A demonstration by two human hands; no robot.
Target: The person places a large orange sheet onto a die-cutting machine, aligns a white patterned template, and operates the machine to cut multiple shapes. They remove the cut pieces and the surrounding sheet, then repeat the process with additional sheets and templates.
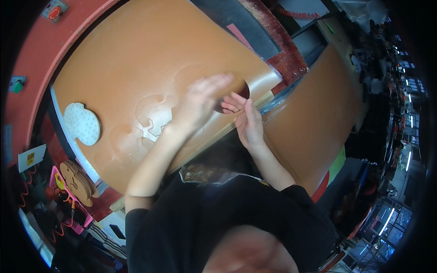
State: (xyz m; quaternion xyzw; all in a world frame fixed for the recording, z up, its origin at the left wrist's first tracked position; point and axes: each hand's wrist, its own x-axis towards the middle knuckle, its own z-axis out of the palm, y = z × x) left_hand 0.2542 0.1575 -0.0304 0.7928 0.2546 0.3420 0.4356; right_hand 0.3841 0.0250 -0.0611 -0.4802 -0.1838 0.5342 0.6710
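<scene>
My left hand [205, 99], blurred, is over a tan sheet [136, 58] that looks like leather or synthetic leather; whether it grips anything is unclear. My right hand [251, 128] is palm up at the sheet's near edge, fingers curled apart and thumb raised. Its fingertips reach over a round hole [244, 92] with dark red showing through. A tan area [228, 91] between the hands may be a loose cut piece, but blur hides its edges. Curved and angular cut outlines [150, 128] mark the sheet beside my left forearm. A white perforated block [82, 123], probably a cutting die, lies at the sheet's left.
A red machine beam [44, 54] with a red button [54, 13] and a green button [17, 86] borders the left. Stacked brown cut pieces [76, 182] stand lower left. A wooden strip [211, 141] runs along the near edge. Another tan sheet [314, 116] lies right.
</scene>
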